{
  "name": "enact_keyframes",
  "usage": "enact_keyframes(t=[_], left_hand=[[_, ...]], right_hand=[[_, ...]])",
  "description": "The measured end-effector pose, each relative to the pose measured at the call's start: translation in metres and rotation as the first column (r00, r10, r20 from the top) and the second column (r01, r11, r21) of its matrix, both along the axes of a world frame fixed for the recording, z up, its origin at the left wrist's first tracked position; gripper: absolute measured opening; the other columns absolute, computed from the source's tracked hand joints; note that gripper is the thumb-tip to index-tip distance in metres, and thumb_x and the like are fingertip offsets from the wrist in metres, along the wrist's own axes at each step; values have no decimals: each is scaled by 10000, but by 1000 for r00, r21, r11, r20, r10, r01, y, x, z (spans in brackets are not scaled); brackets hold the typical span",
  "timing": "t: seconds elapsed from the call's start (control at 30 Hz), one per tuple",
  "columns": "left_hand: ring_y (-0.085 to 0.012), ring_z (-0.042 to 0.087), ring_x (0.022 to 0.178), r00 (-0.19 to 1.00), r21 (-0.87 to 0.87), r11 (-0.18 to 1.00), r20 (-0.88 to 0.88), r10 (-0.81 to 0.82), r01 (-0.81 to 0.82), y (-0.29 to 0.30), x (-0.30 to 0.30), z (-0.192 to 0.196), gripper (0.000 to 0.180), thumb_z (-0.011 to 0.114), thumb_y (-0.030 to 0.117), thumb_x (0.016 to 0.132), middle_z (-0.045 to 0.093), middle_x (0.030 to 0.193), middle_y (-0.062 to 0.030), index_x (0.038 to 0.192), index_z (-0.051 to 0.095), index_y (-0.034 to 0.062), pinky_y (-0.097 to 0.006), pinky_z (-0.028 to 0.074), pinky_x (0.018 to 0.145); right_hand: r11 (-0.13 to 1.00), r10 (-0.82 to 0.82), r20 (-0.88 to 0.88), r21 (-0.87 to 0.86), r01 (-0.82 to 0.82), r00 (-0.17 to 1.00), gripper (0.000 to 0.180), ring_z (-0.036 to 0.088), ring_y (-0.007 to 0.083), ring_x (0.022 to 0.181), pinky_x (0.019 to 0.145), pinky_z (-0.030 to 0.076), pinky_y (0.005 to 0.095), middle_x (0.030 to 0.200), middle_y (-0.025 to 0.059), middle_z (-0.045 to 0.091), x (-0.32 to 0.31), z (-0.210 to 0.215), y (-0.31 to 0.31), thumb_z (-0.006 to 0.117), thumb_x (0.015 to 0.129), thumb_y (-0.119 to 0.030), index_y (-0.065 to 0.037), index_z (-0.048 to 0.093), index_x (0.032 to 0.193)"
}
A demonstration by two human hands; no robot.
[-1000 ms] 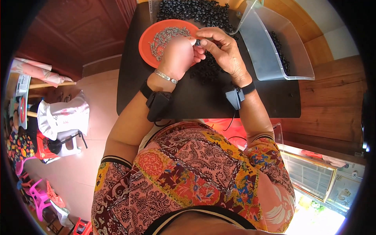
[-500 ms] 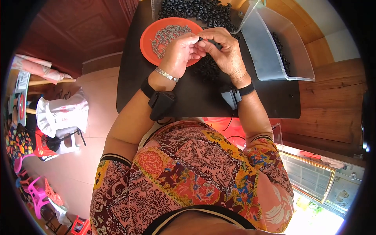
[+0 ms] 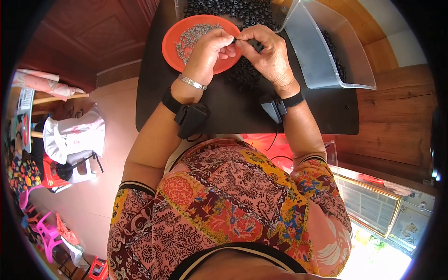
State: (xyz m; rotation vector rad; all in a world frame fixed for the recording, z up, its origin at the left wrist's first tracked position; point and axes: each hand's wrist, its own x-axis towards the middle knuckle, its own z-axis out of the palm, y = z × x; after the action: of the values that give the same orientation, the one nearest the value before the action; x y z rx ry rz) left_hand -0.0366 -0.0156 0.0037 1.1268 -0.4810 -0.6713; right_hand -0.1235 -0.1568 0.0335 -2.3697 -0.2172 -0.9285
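hands drawn closer vs 1 s ago: left hand [image 3: 207, 49] + right hand [image 3: 266, 51] fingertips together, pinching small black rubber ring [image 3: 234, 40] above round orange plastic plate [image 3: 186, 39] w/ small metal screws [image 3: 193, 35]; fitting underway.

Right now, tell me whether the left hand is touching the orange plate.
Cannot tell. In the head view the left hand overlaps the orange plate from above, so any contact or gap is hidden.

Floral patterned dress [image 3: 224, 205], black wrist sensor bands [image 3: 191, 116], silver bracelet [image 3: 192, 83]
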Motion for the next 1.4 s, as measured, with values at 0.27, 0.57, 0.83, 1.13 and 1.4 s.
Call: enact_keyframes(t=[0.27, 0.57, 0.83, 1.13, 1.4], left_hand=[[-102, 559, 734, 995, 41, 999, 93, -27, 23, 0, 0, 0, 176, 541, 223, 835, 596, 763, -8, 833, 601, 58, -242, 409, 698], [-112, 571, 701, 990, 70, 988, -14, 139, -138, 3, 3, 3, 179, 543, 242, 843, 608, 766, -11, 805, 599, 76, -247, 409, 666], [-145, 594, 717, 962, 19, 980, -187, 199, -199, 8, 18, -1, 181, 540, 237, 857, 629, 797, -34, 848, 611, 70, -267, 434, 668], [-223, 604, 830, 878, 5, 945, -368, 306, -327, 10, 23, 0, 249, 541, 261, 879, 629, 879, -86, 920, 592, 20, -320, 442, 773], [-207, 602, 776, 837, -49, 901, -397, 378, -430, 12, 25, 4, 245, 524, 264, 885, 626, 832, -80, 886, 590, 27, -308, 448, 717]], right_hand=[[991, 10, -141, 132, 8, 990, 111, 618, 150, 753, 692, 485, 258, 817, 47, 646, -5, 0, -1, 691, 761, -43, -10, 632, 849], [999, -20, -46, 30, 21, 999, 86, 610, 170, 721, 668, 477, 272, 774, 61, 626, -2, -1, -10, 667, 763, -25, -12, 618, 832], [956, -257, -245, -207, 209, 935, 113, 611, 237, 711, 646, 479, 321, 781, 93, 632, -11, -13, -37, 633, 756, -112, -39, 633, 842], [986, -28, -323, -165, -27, 946, 120, 598, 279, 809, 740, 482, 379, 804, 89, 634, 5, -8, -16, 631, 750, -124, -78, 658, 857], [904, 97, -338, -364, -225, 936, 128, 574, 278, 886, 753, 484, 379, 846, 76, 603, 40, -20, 9, 632, 753, -93, -73, 645, 879]])
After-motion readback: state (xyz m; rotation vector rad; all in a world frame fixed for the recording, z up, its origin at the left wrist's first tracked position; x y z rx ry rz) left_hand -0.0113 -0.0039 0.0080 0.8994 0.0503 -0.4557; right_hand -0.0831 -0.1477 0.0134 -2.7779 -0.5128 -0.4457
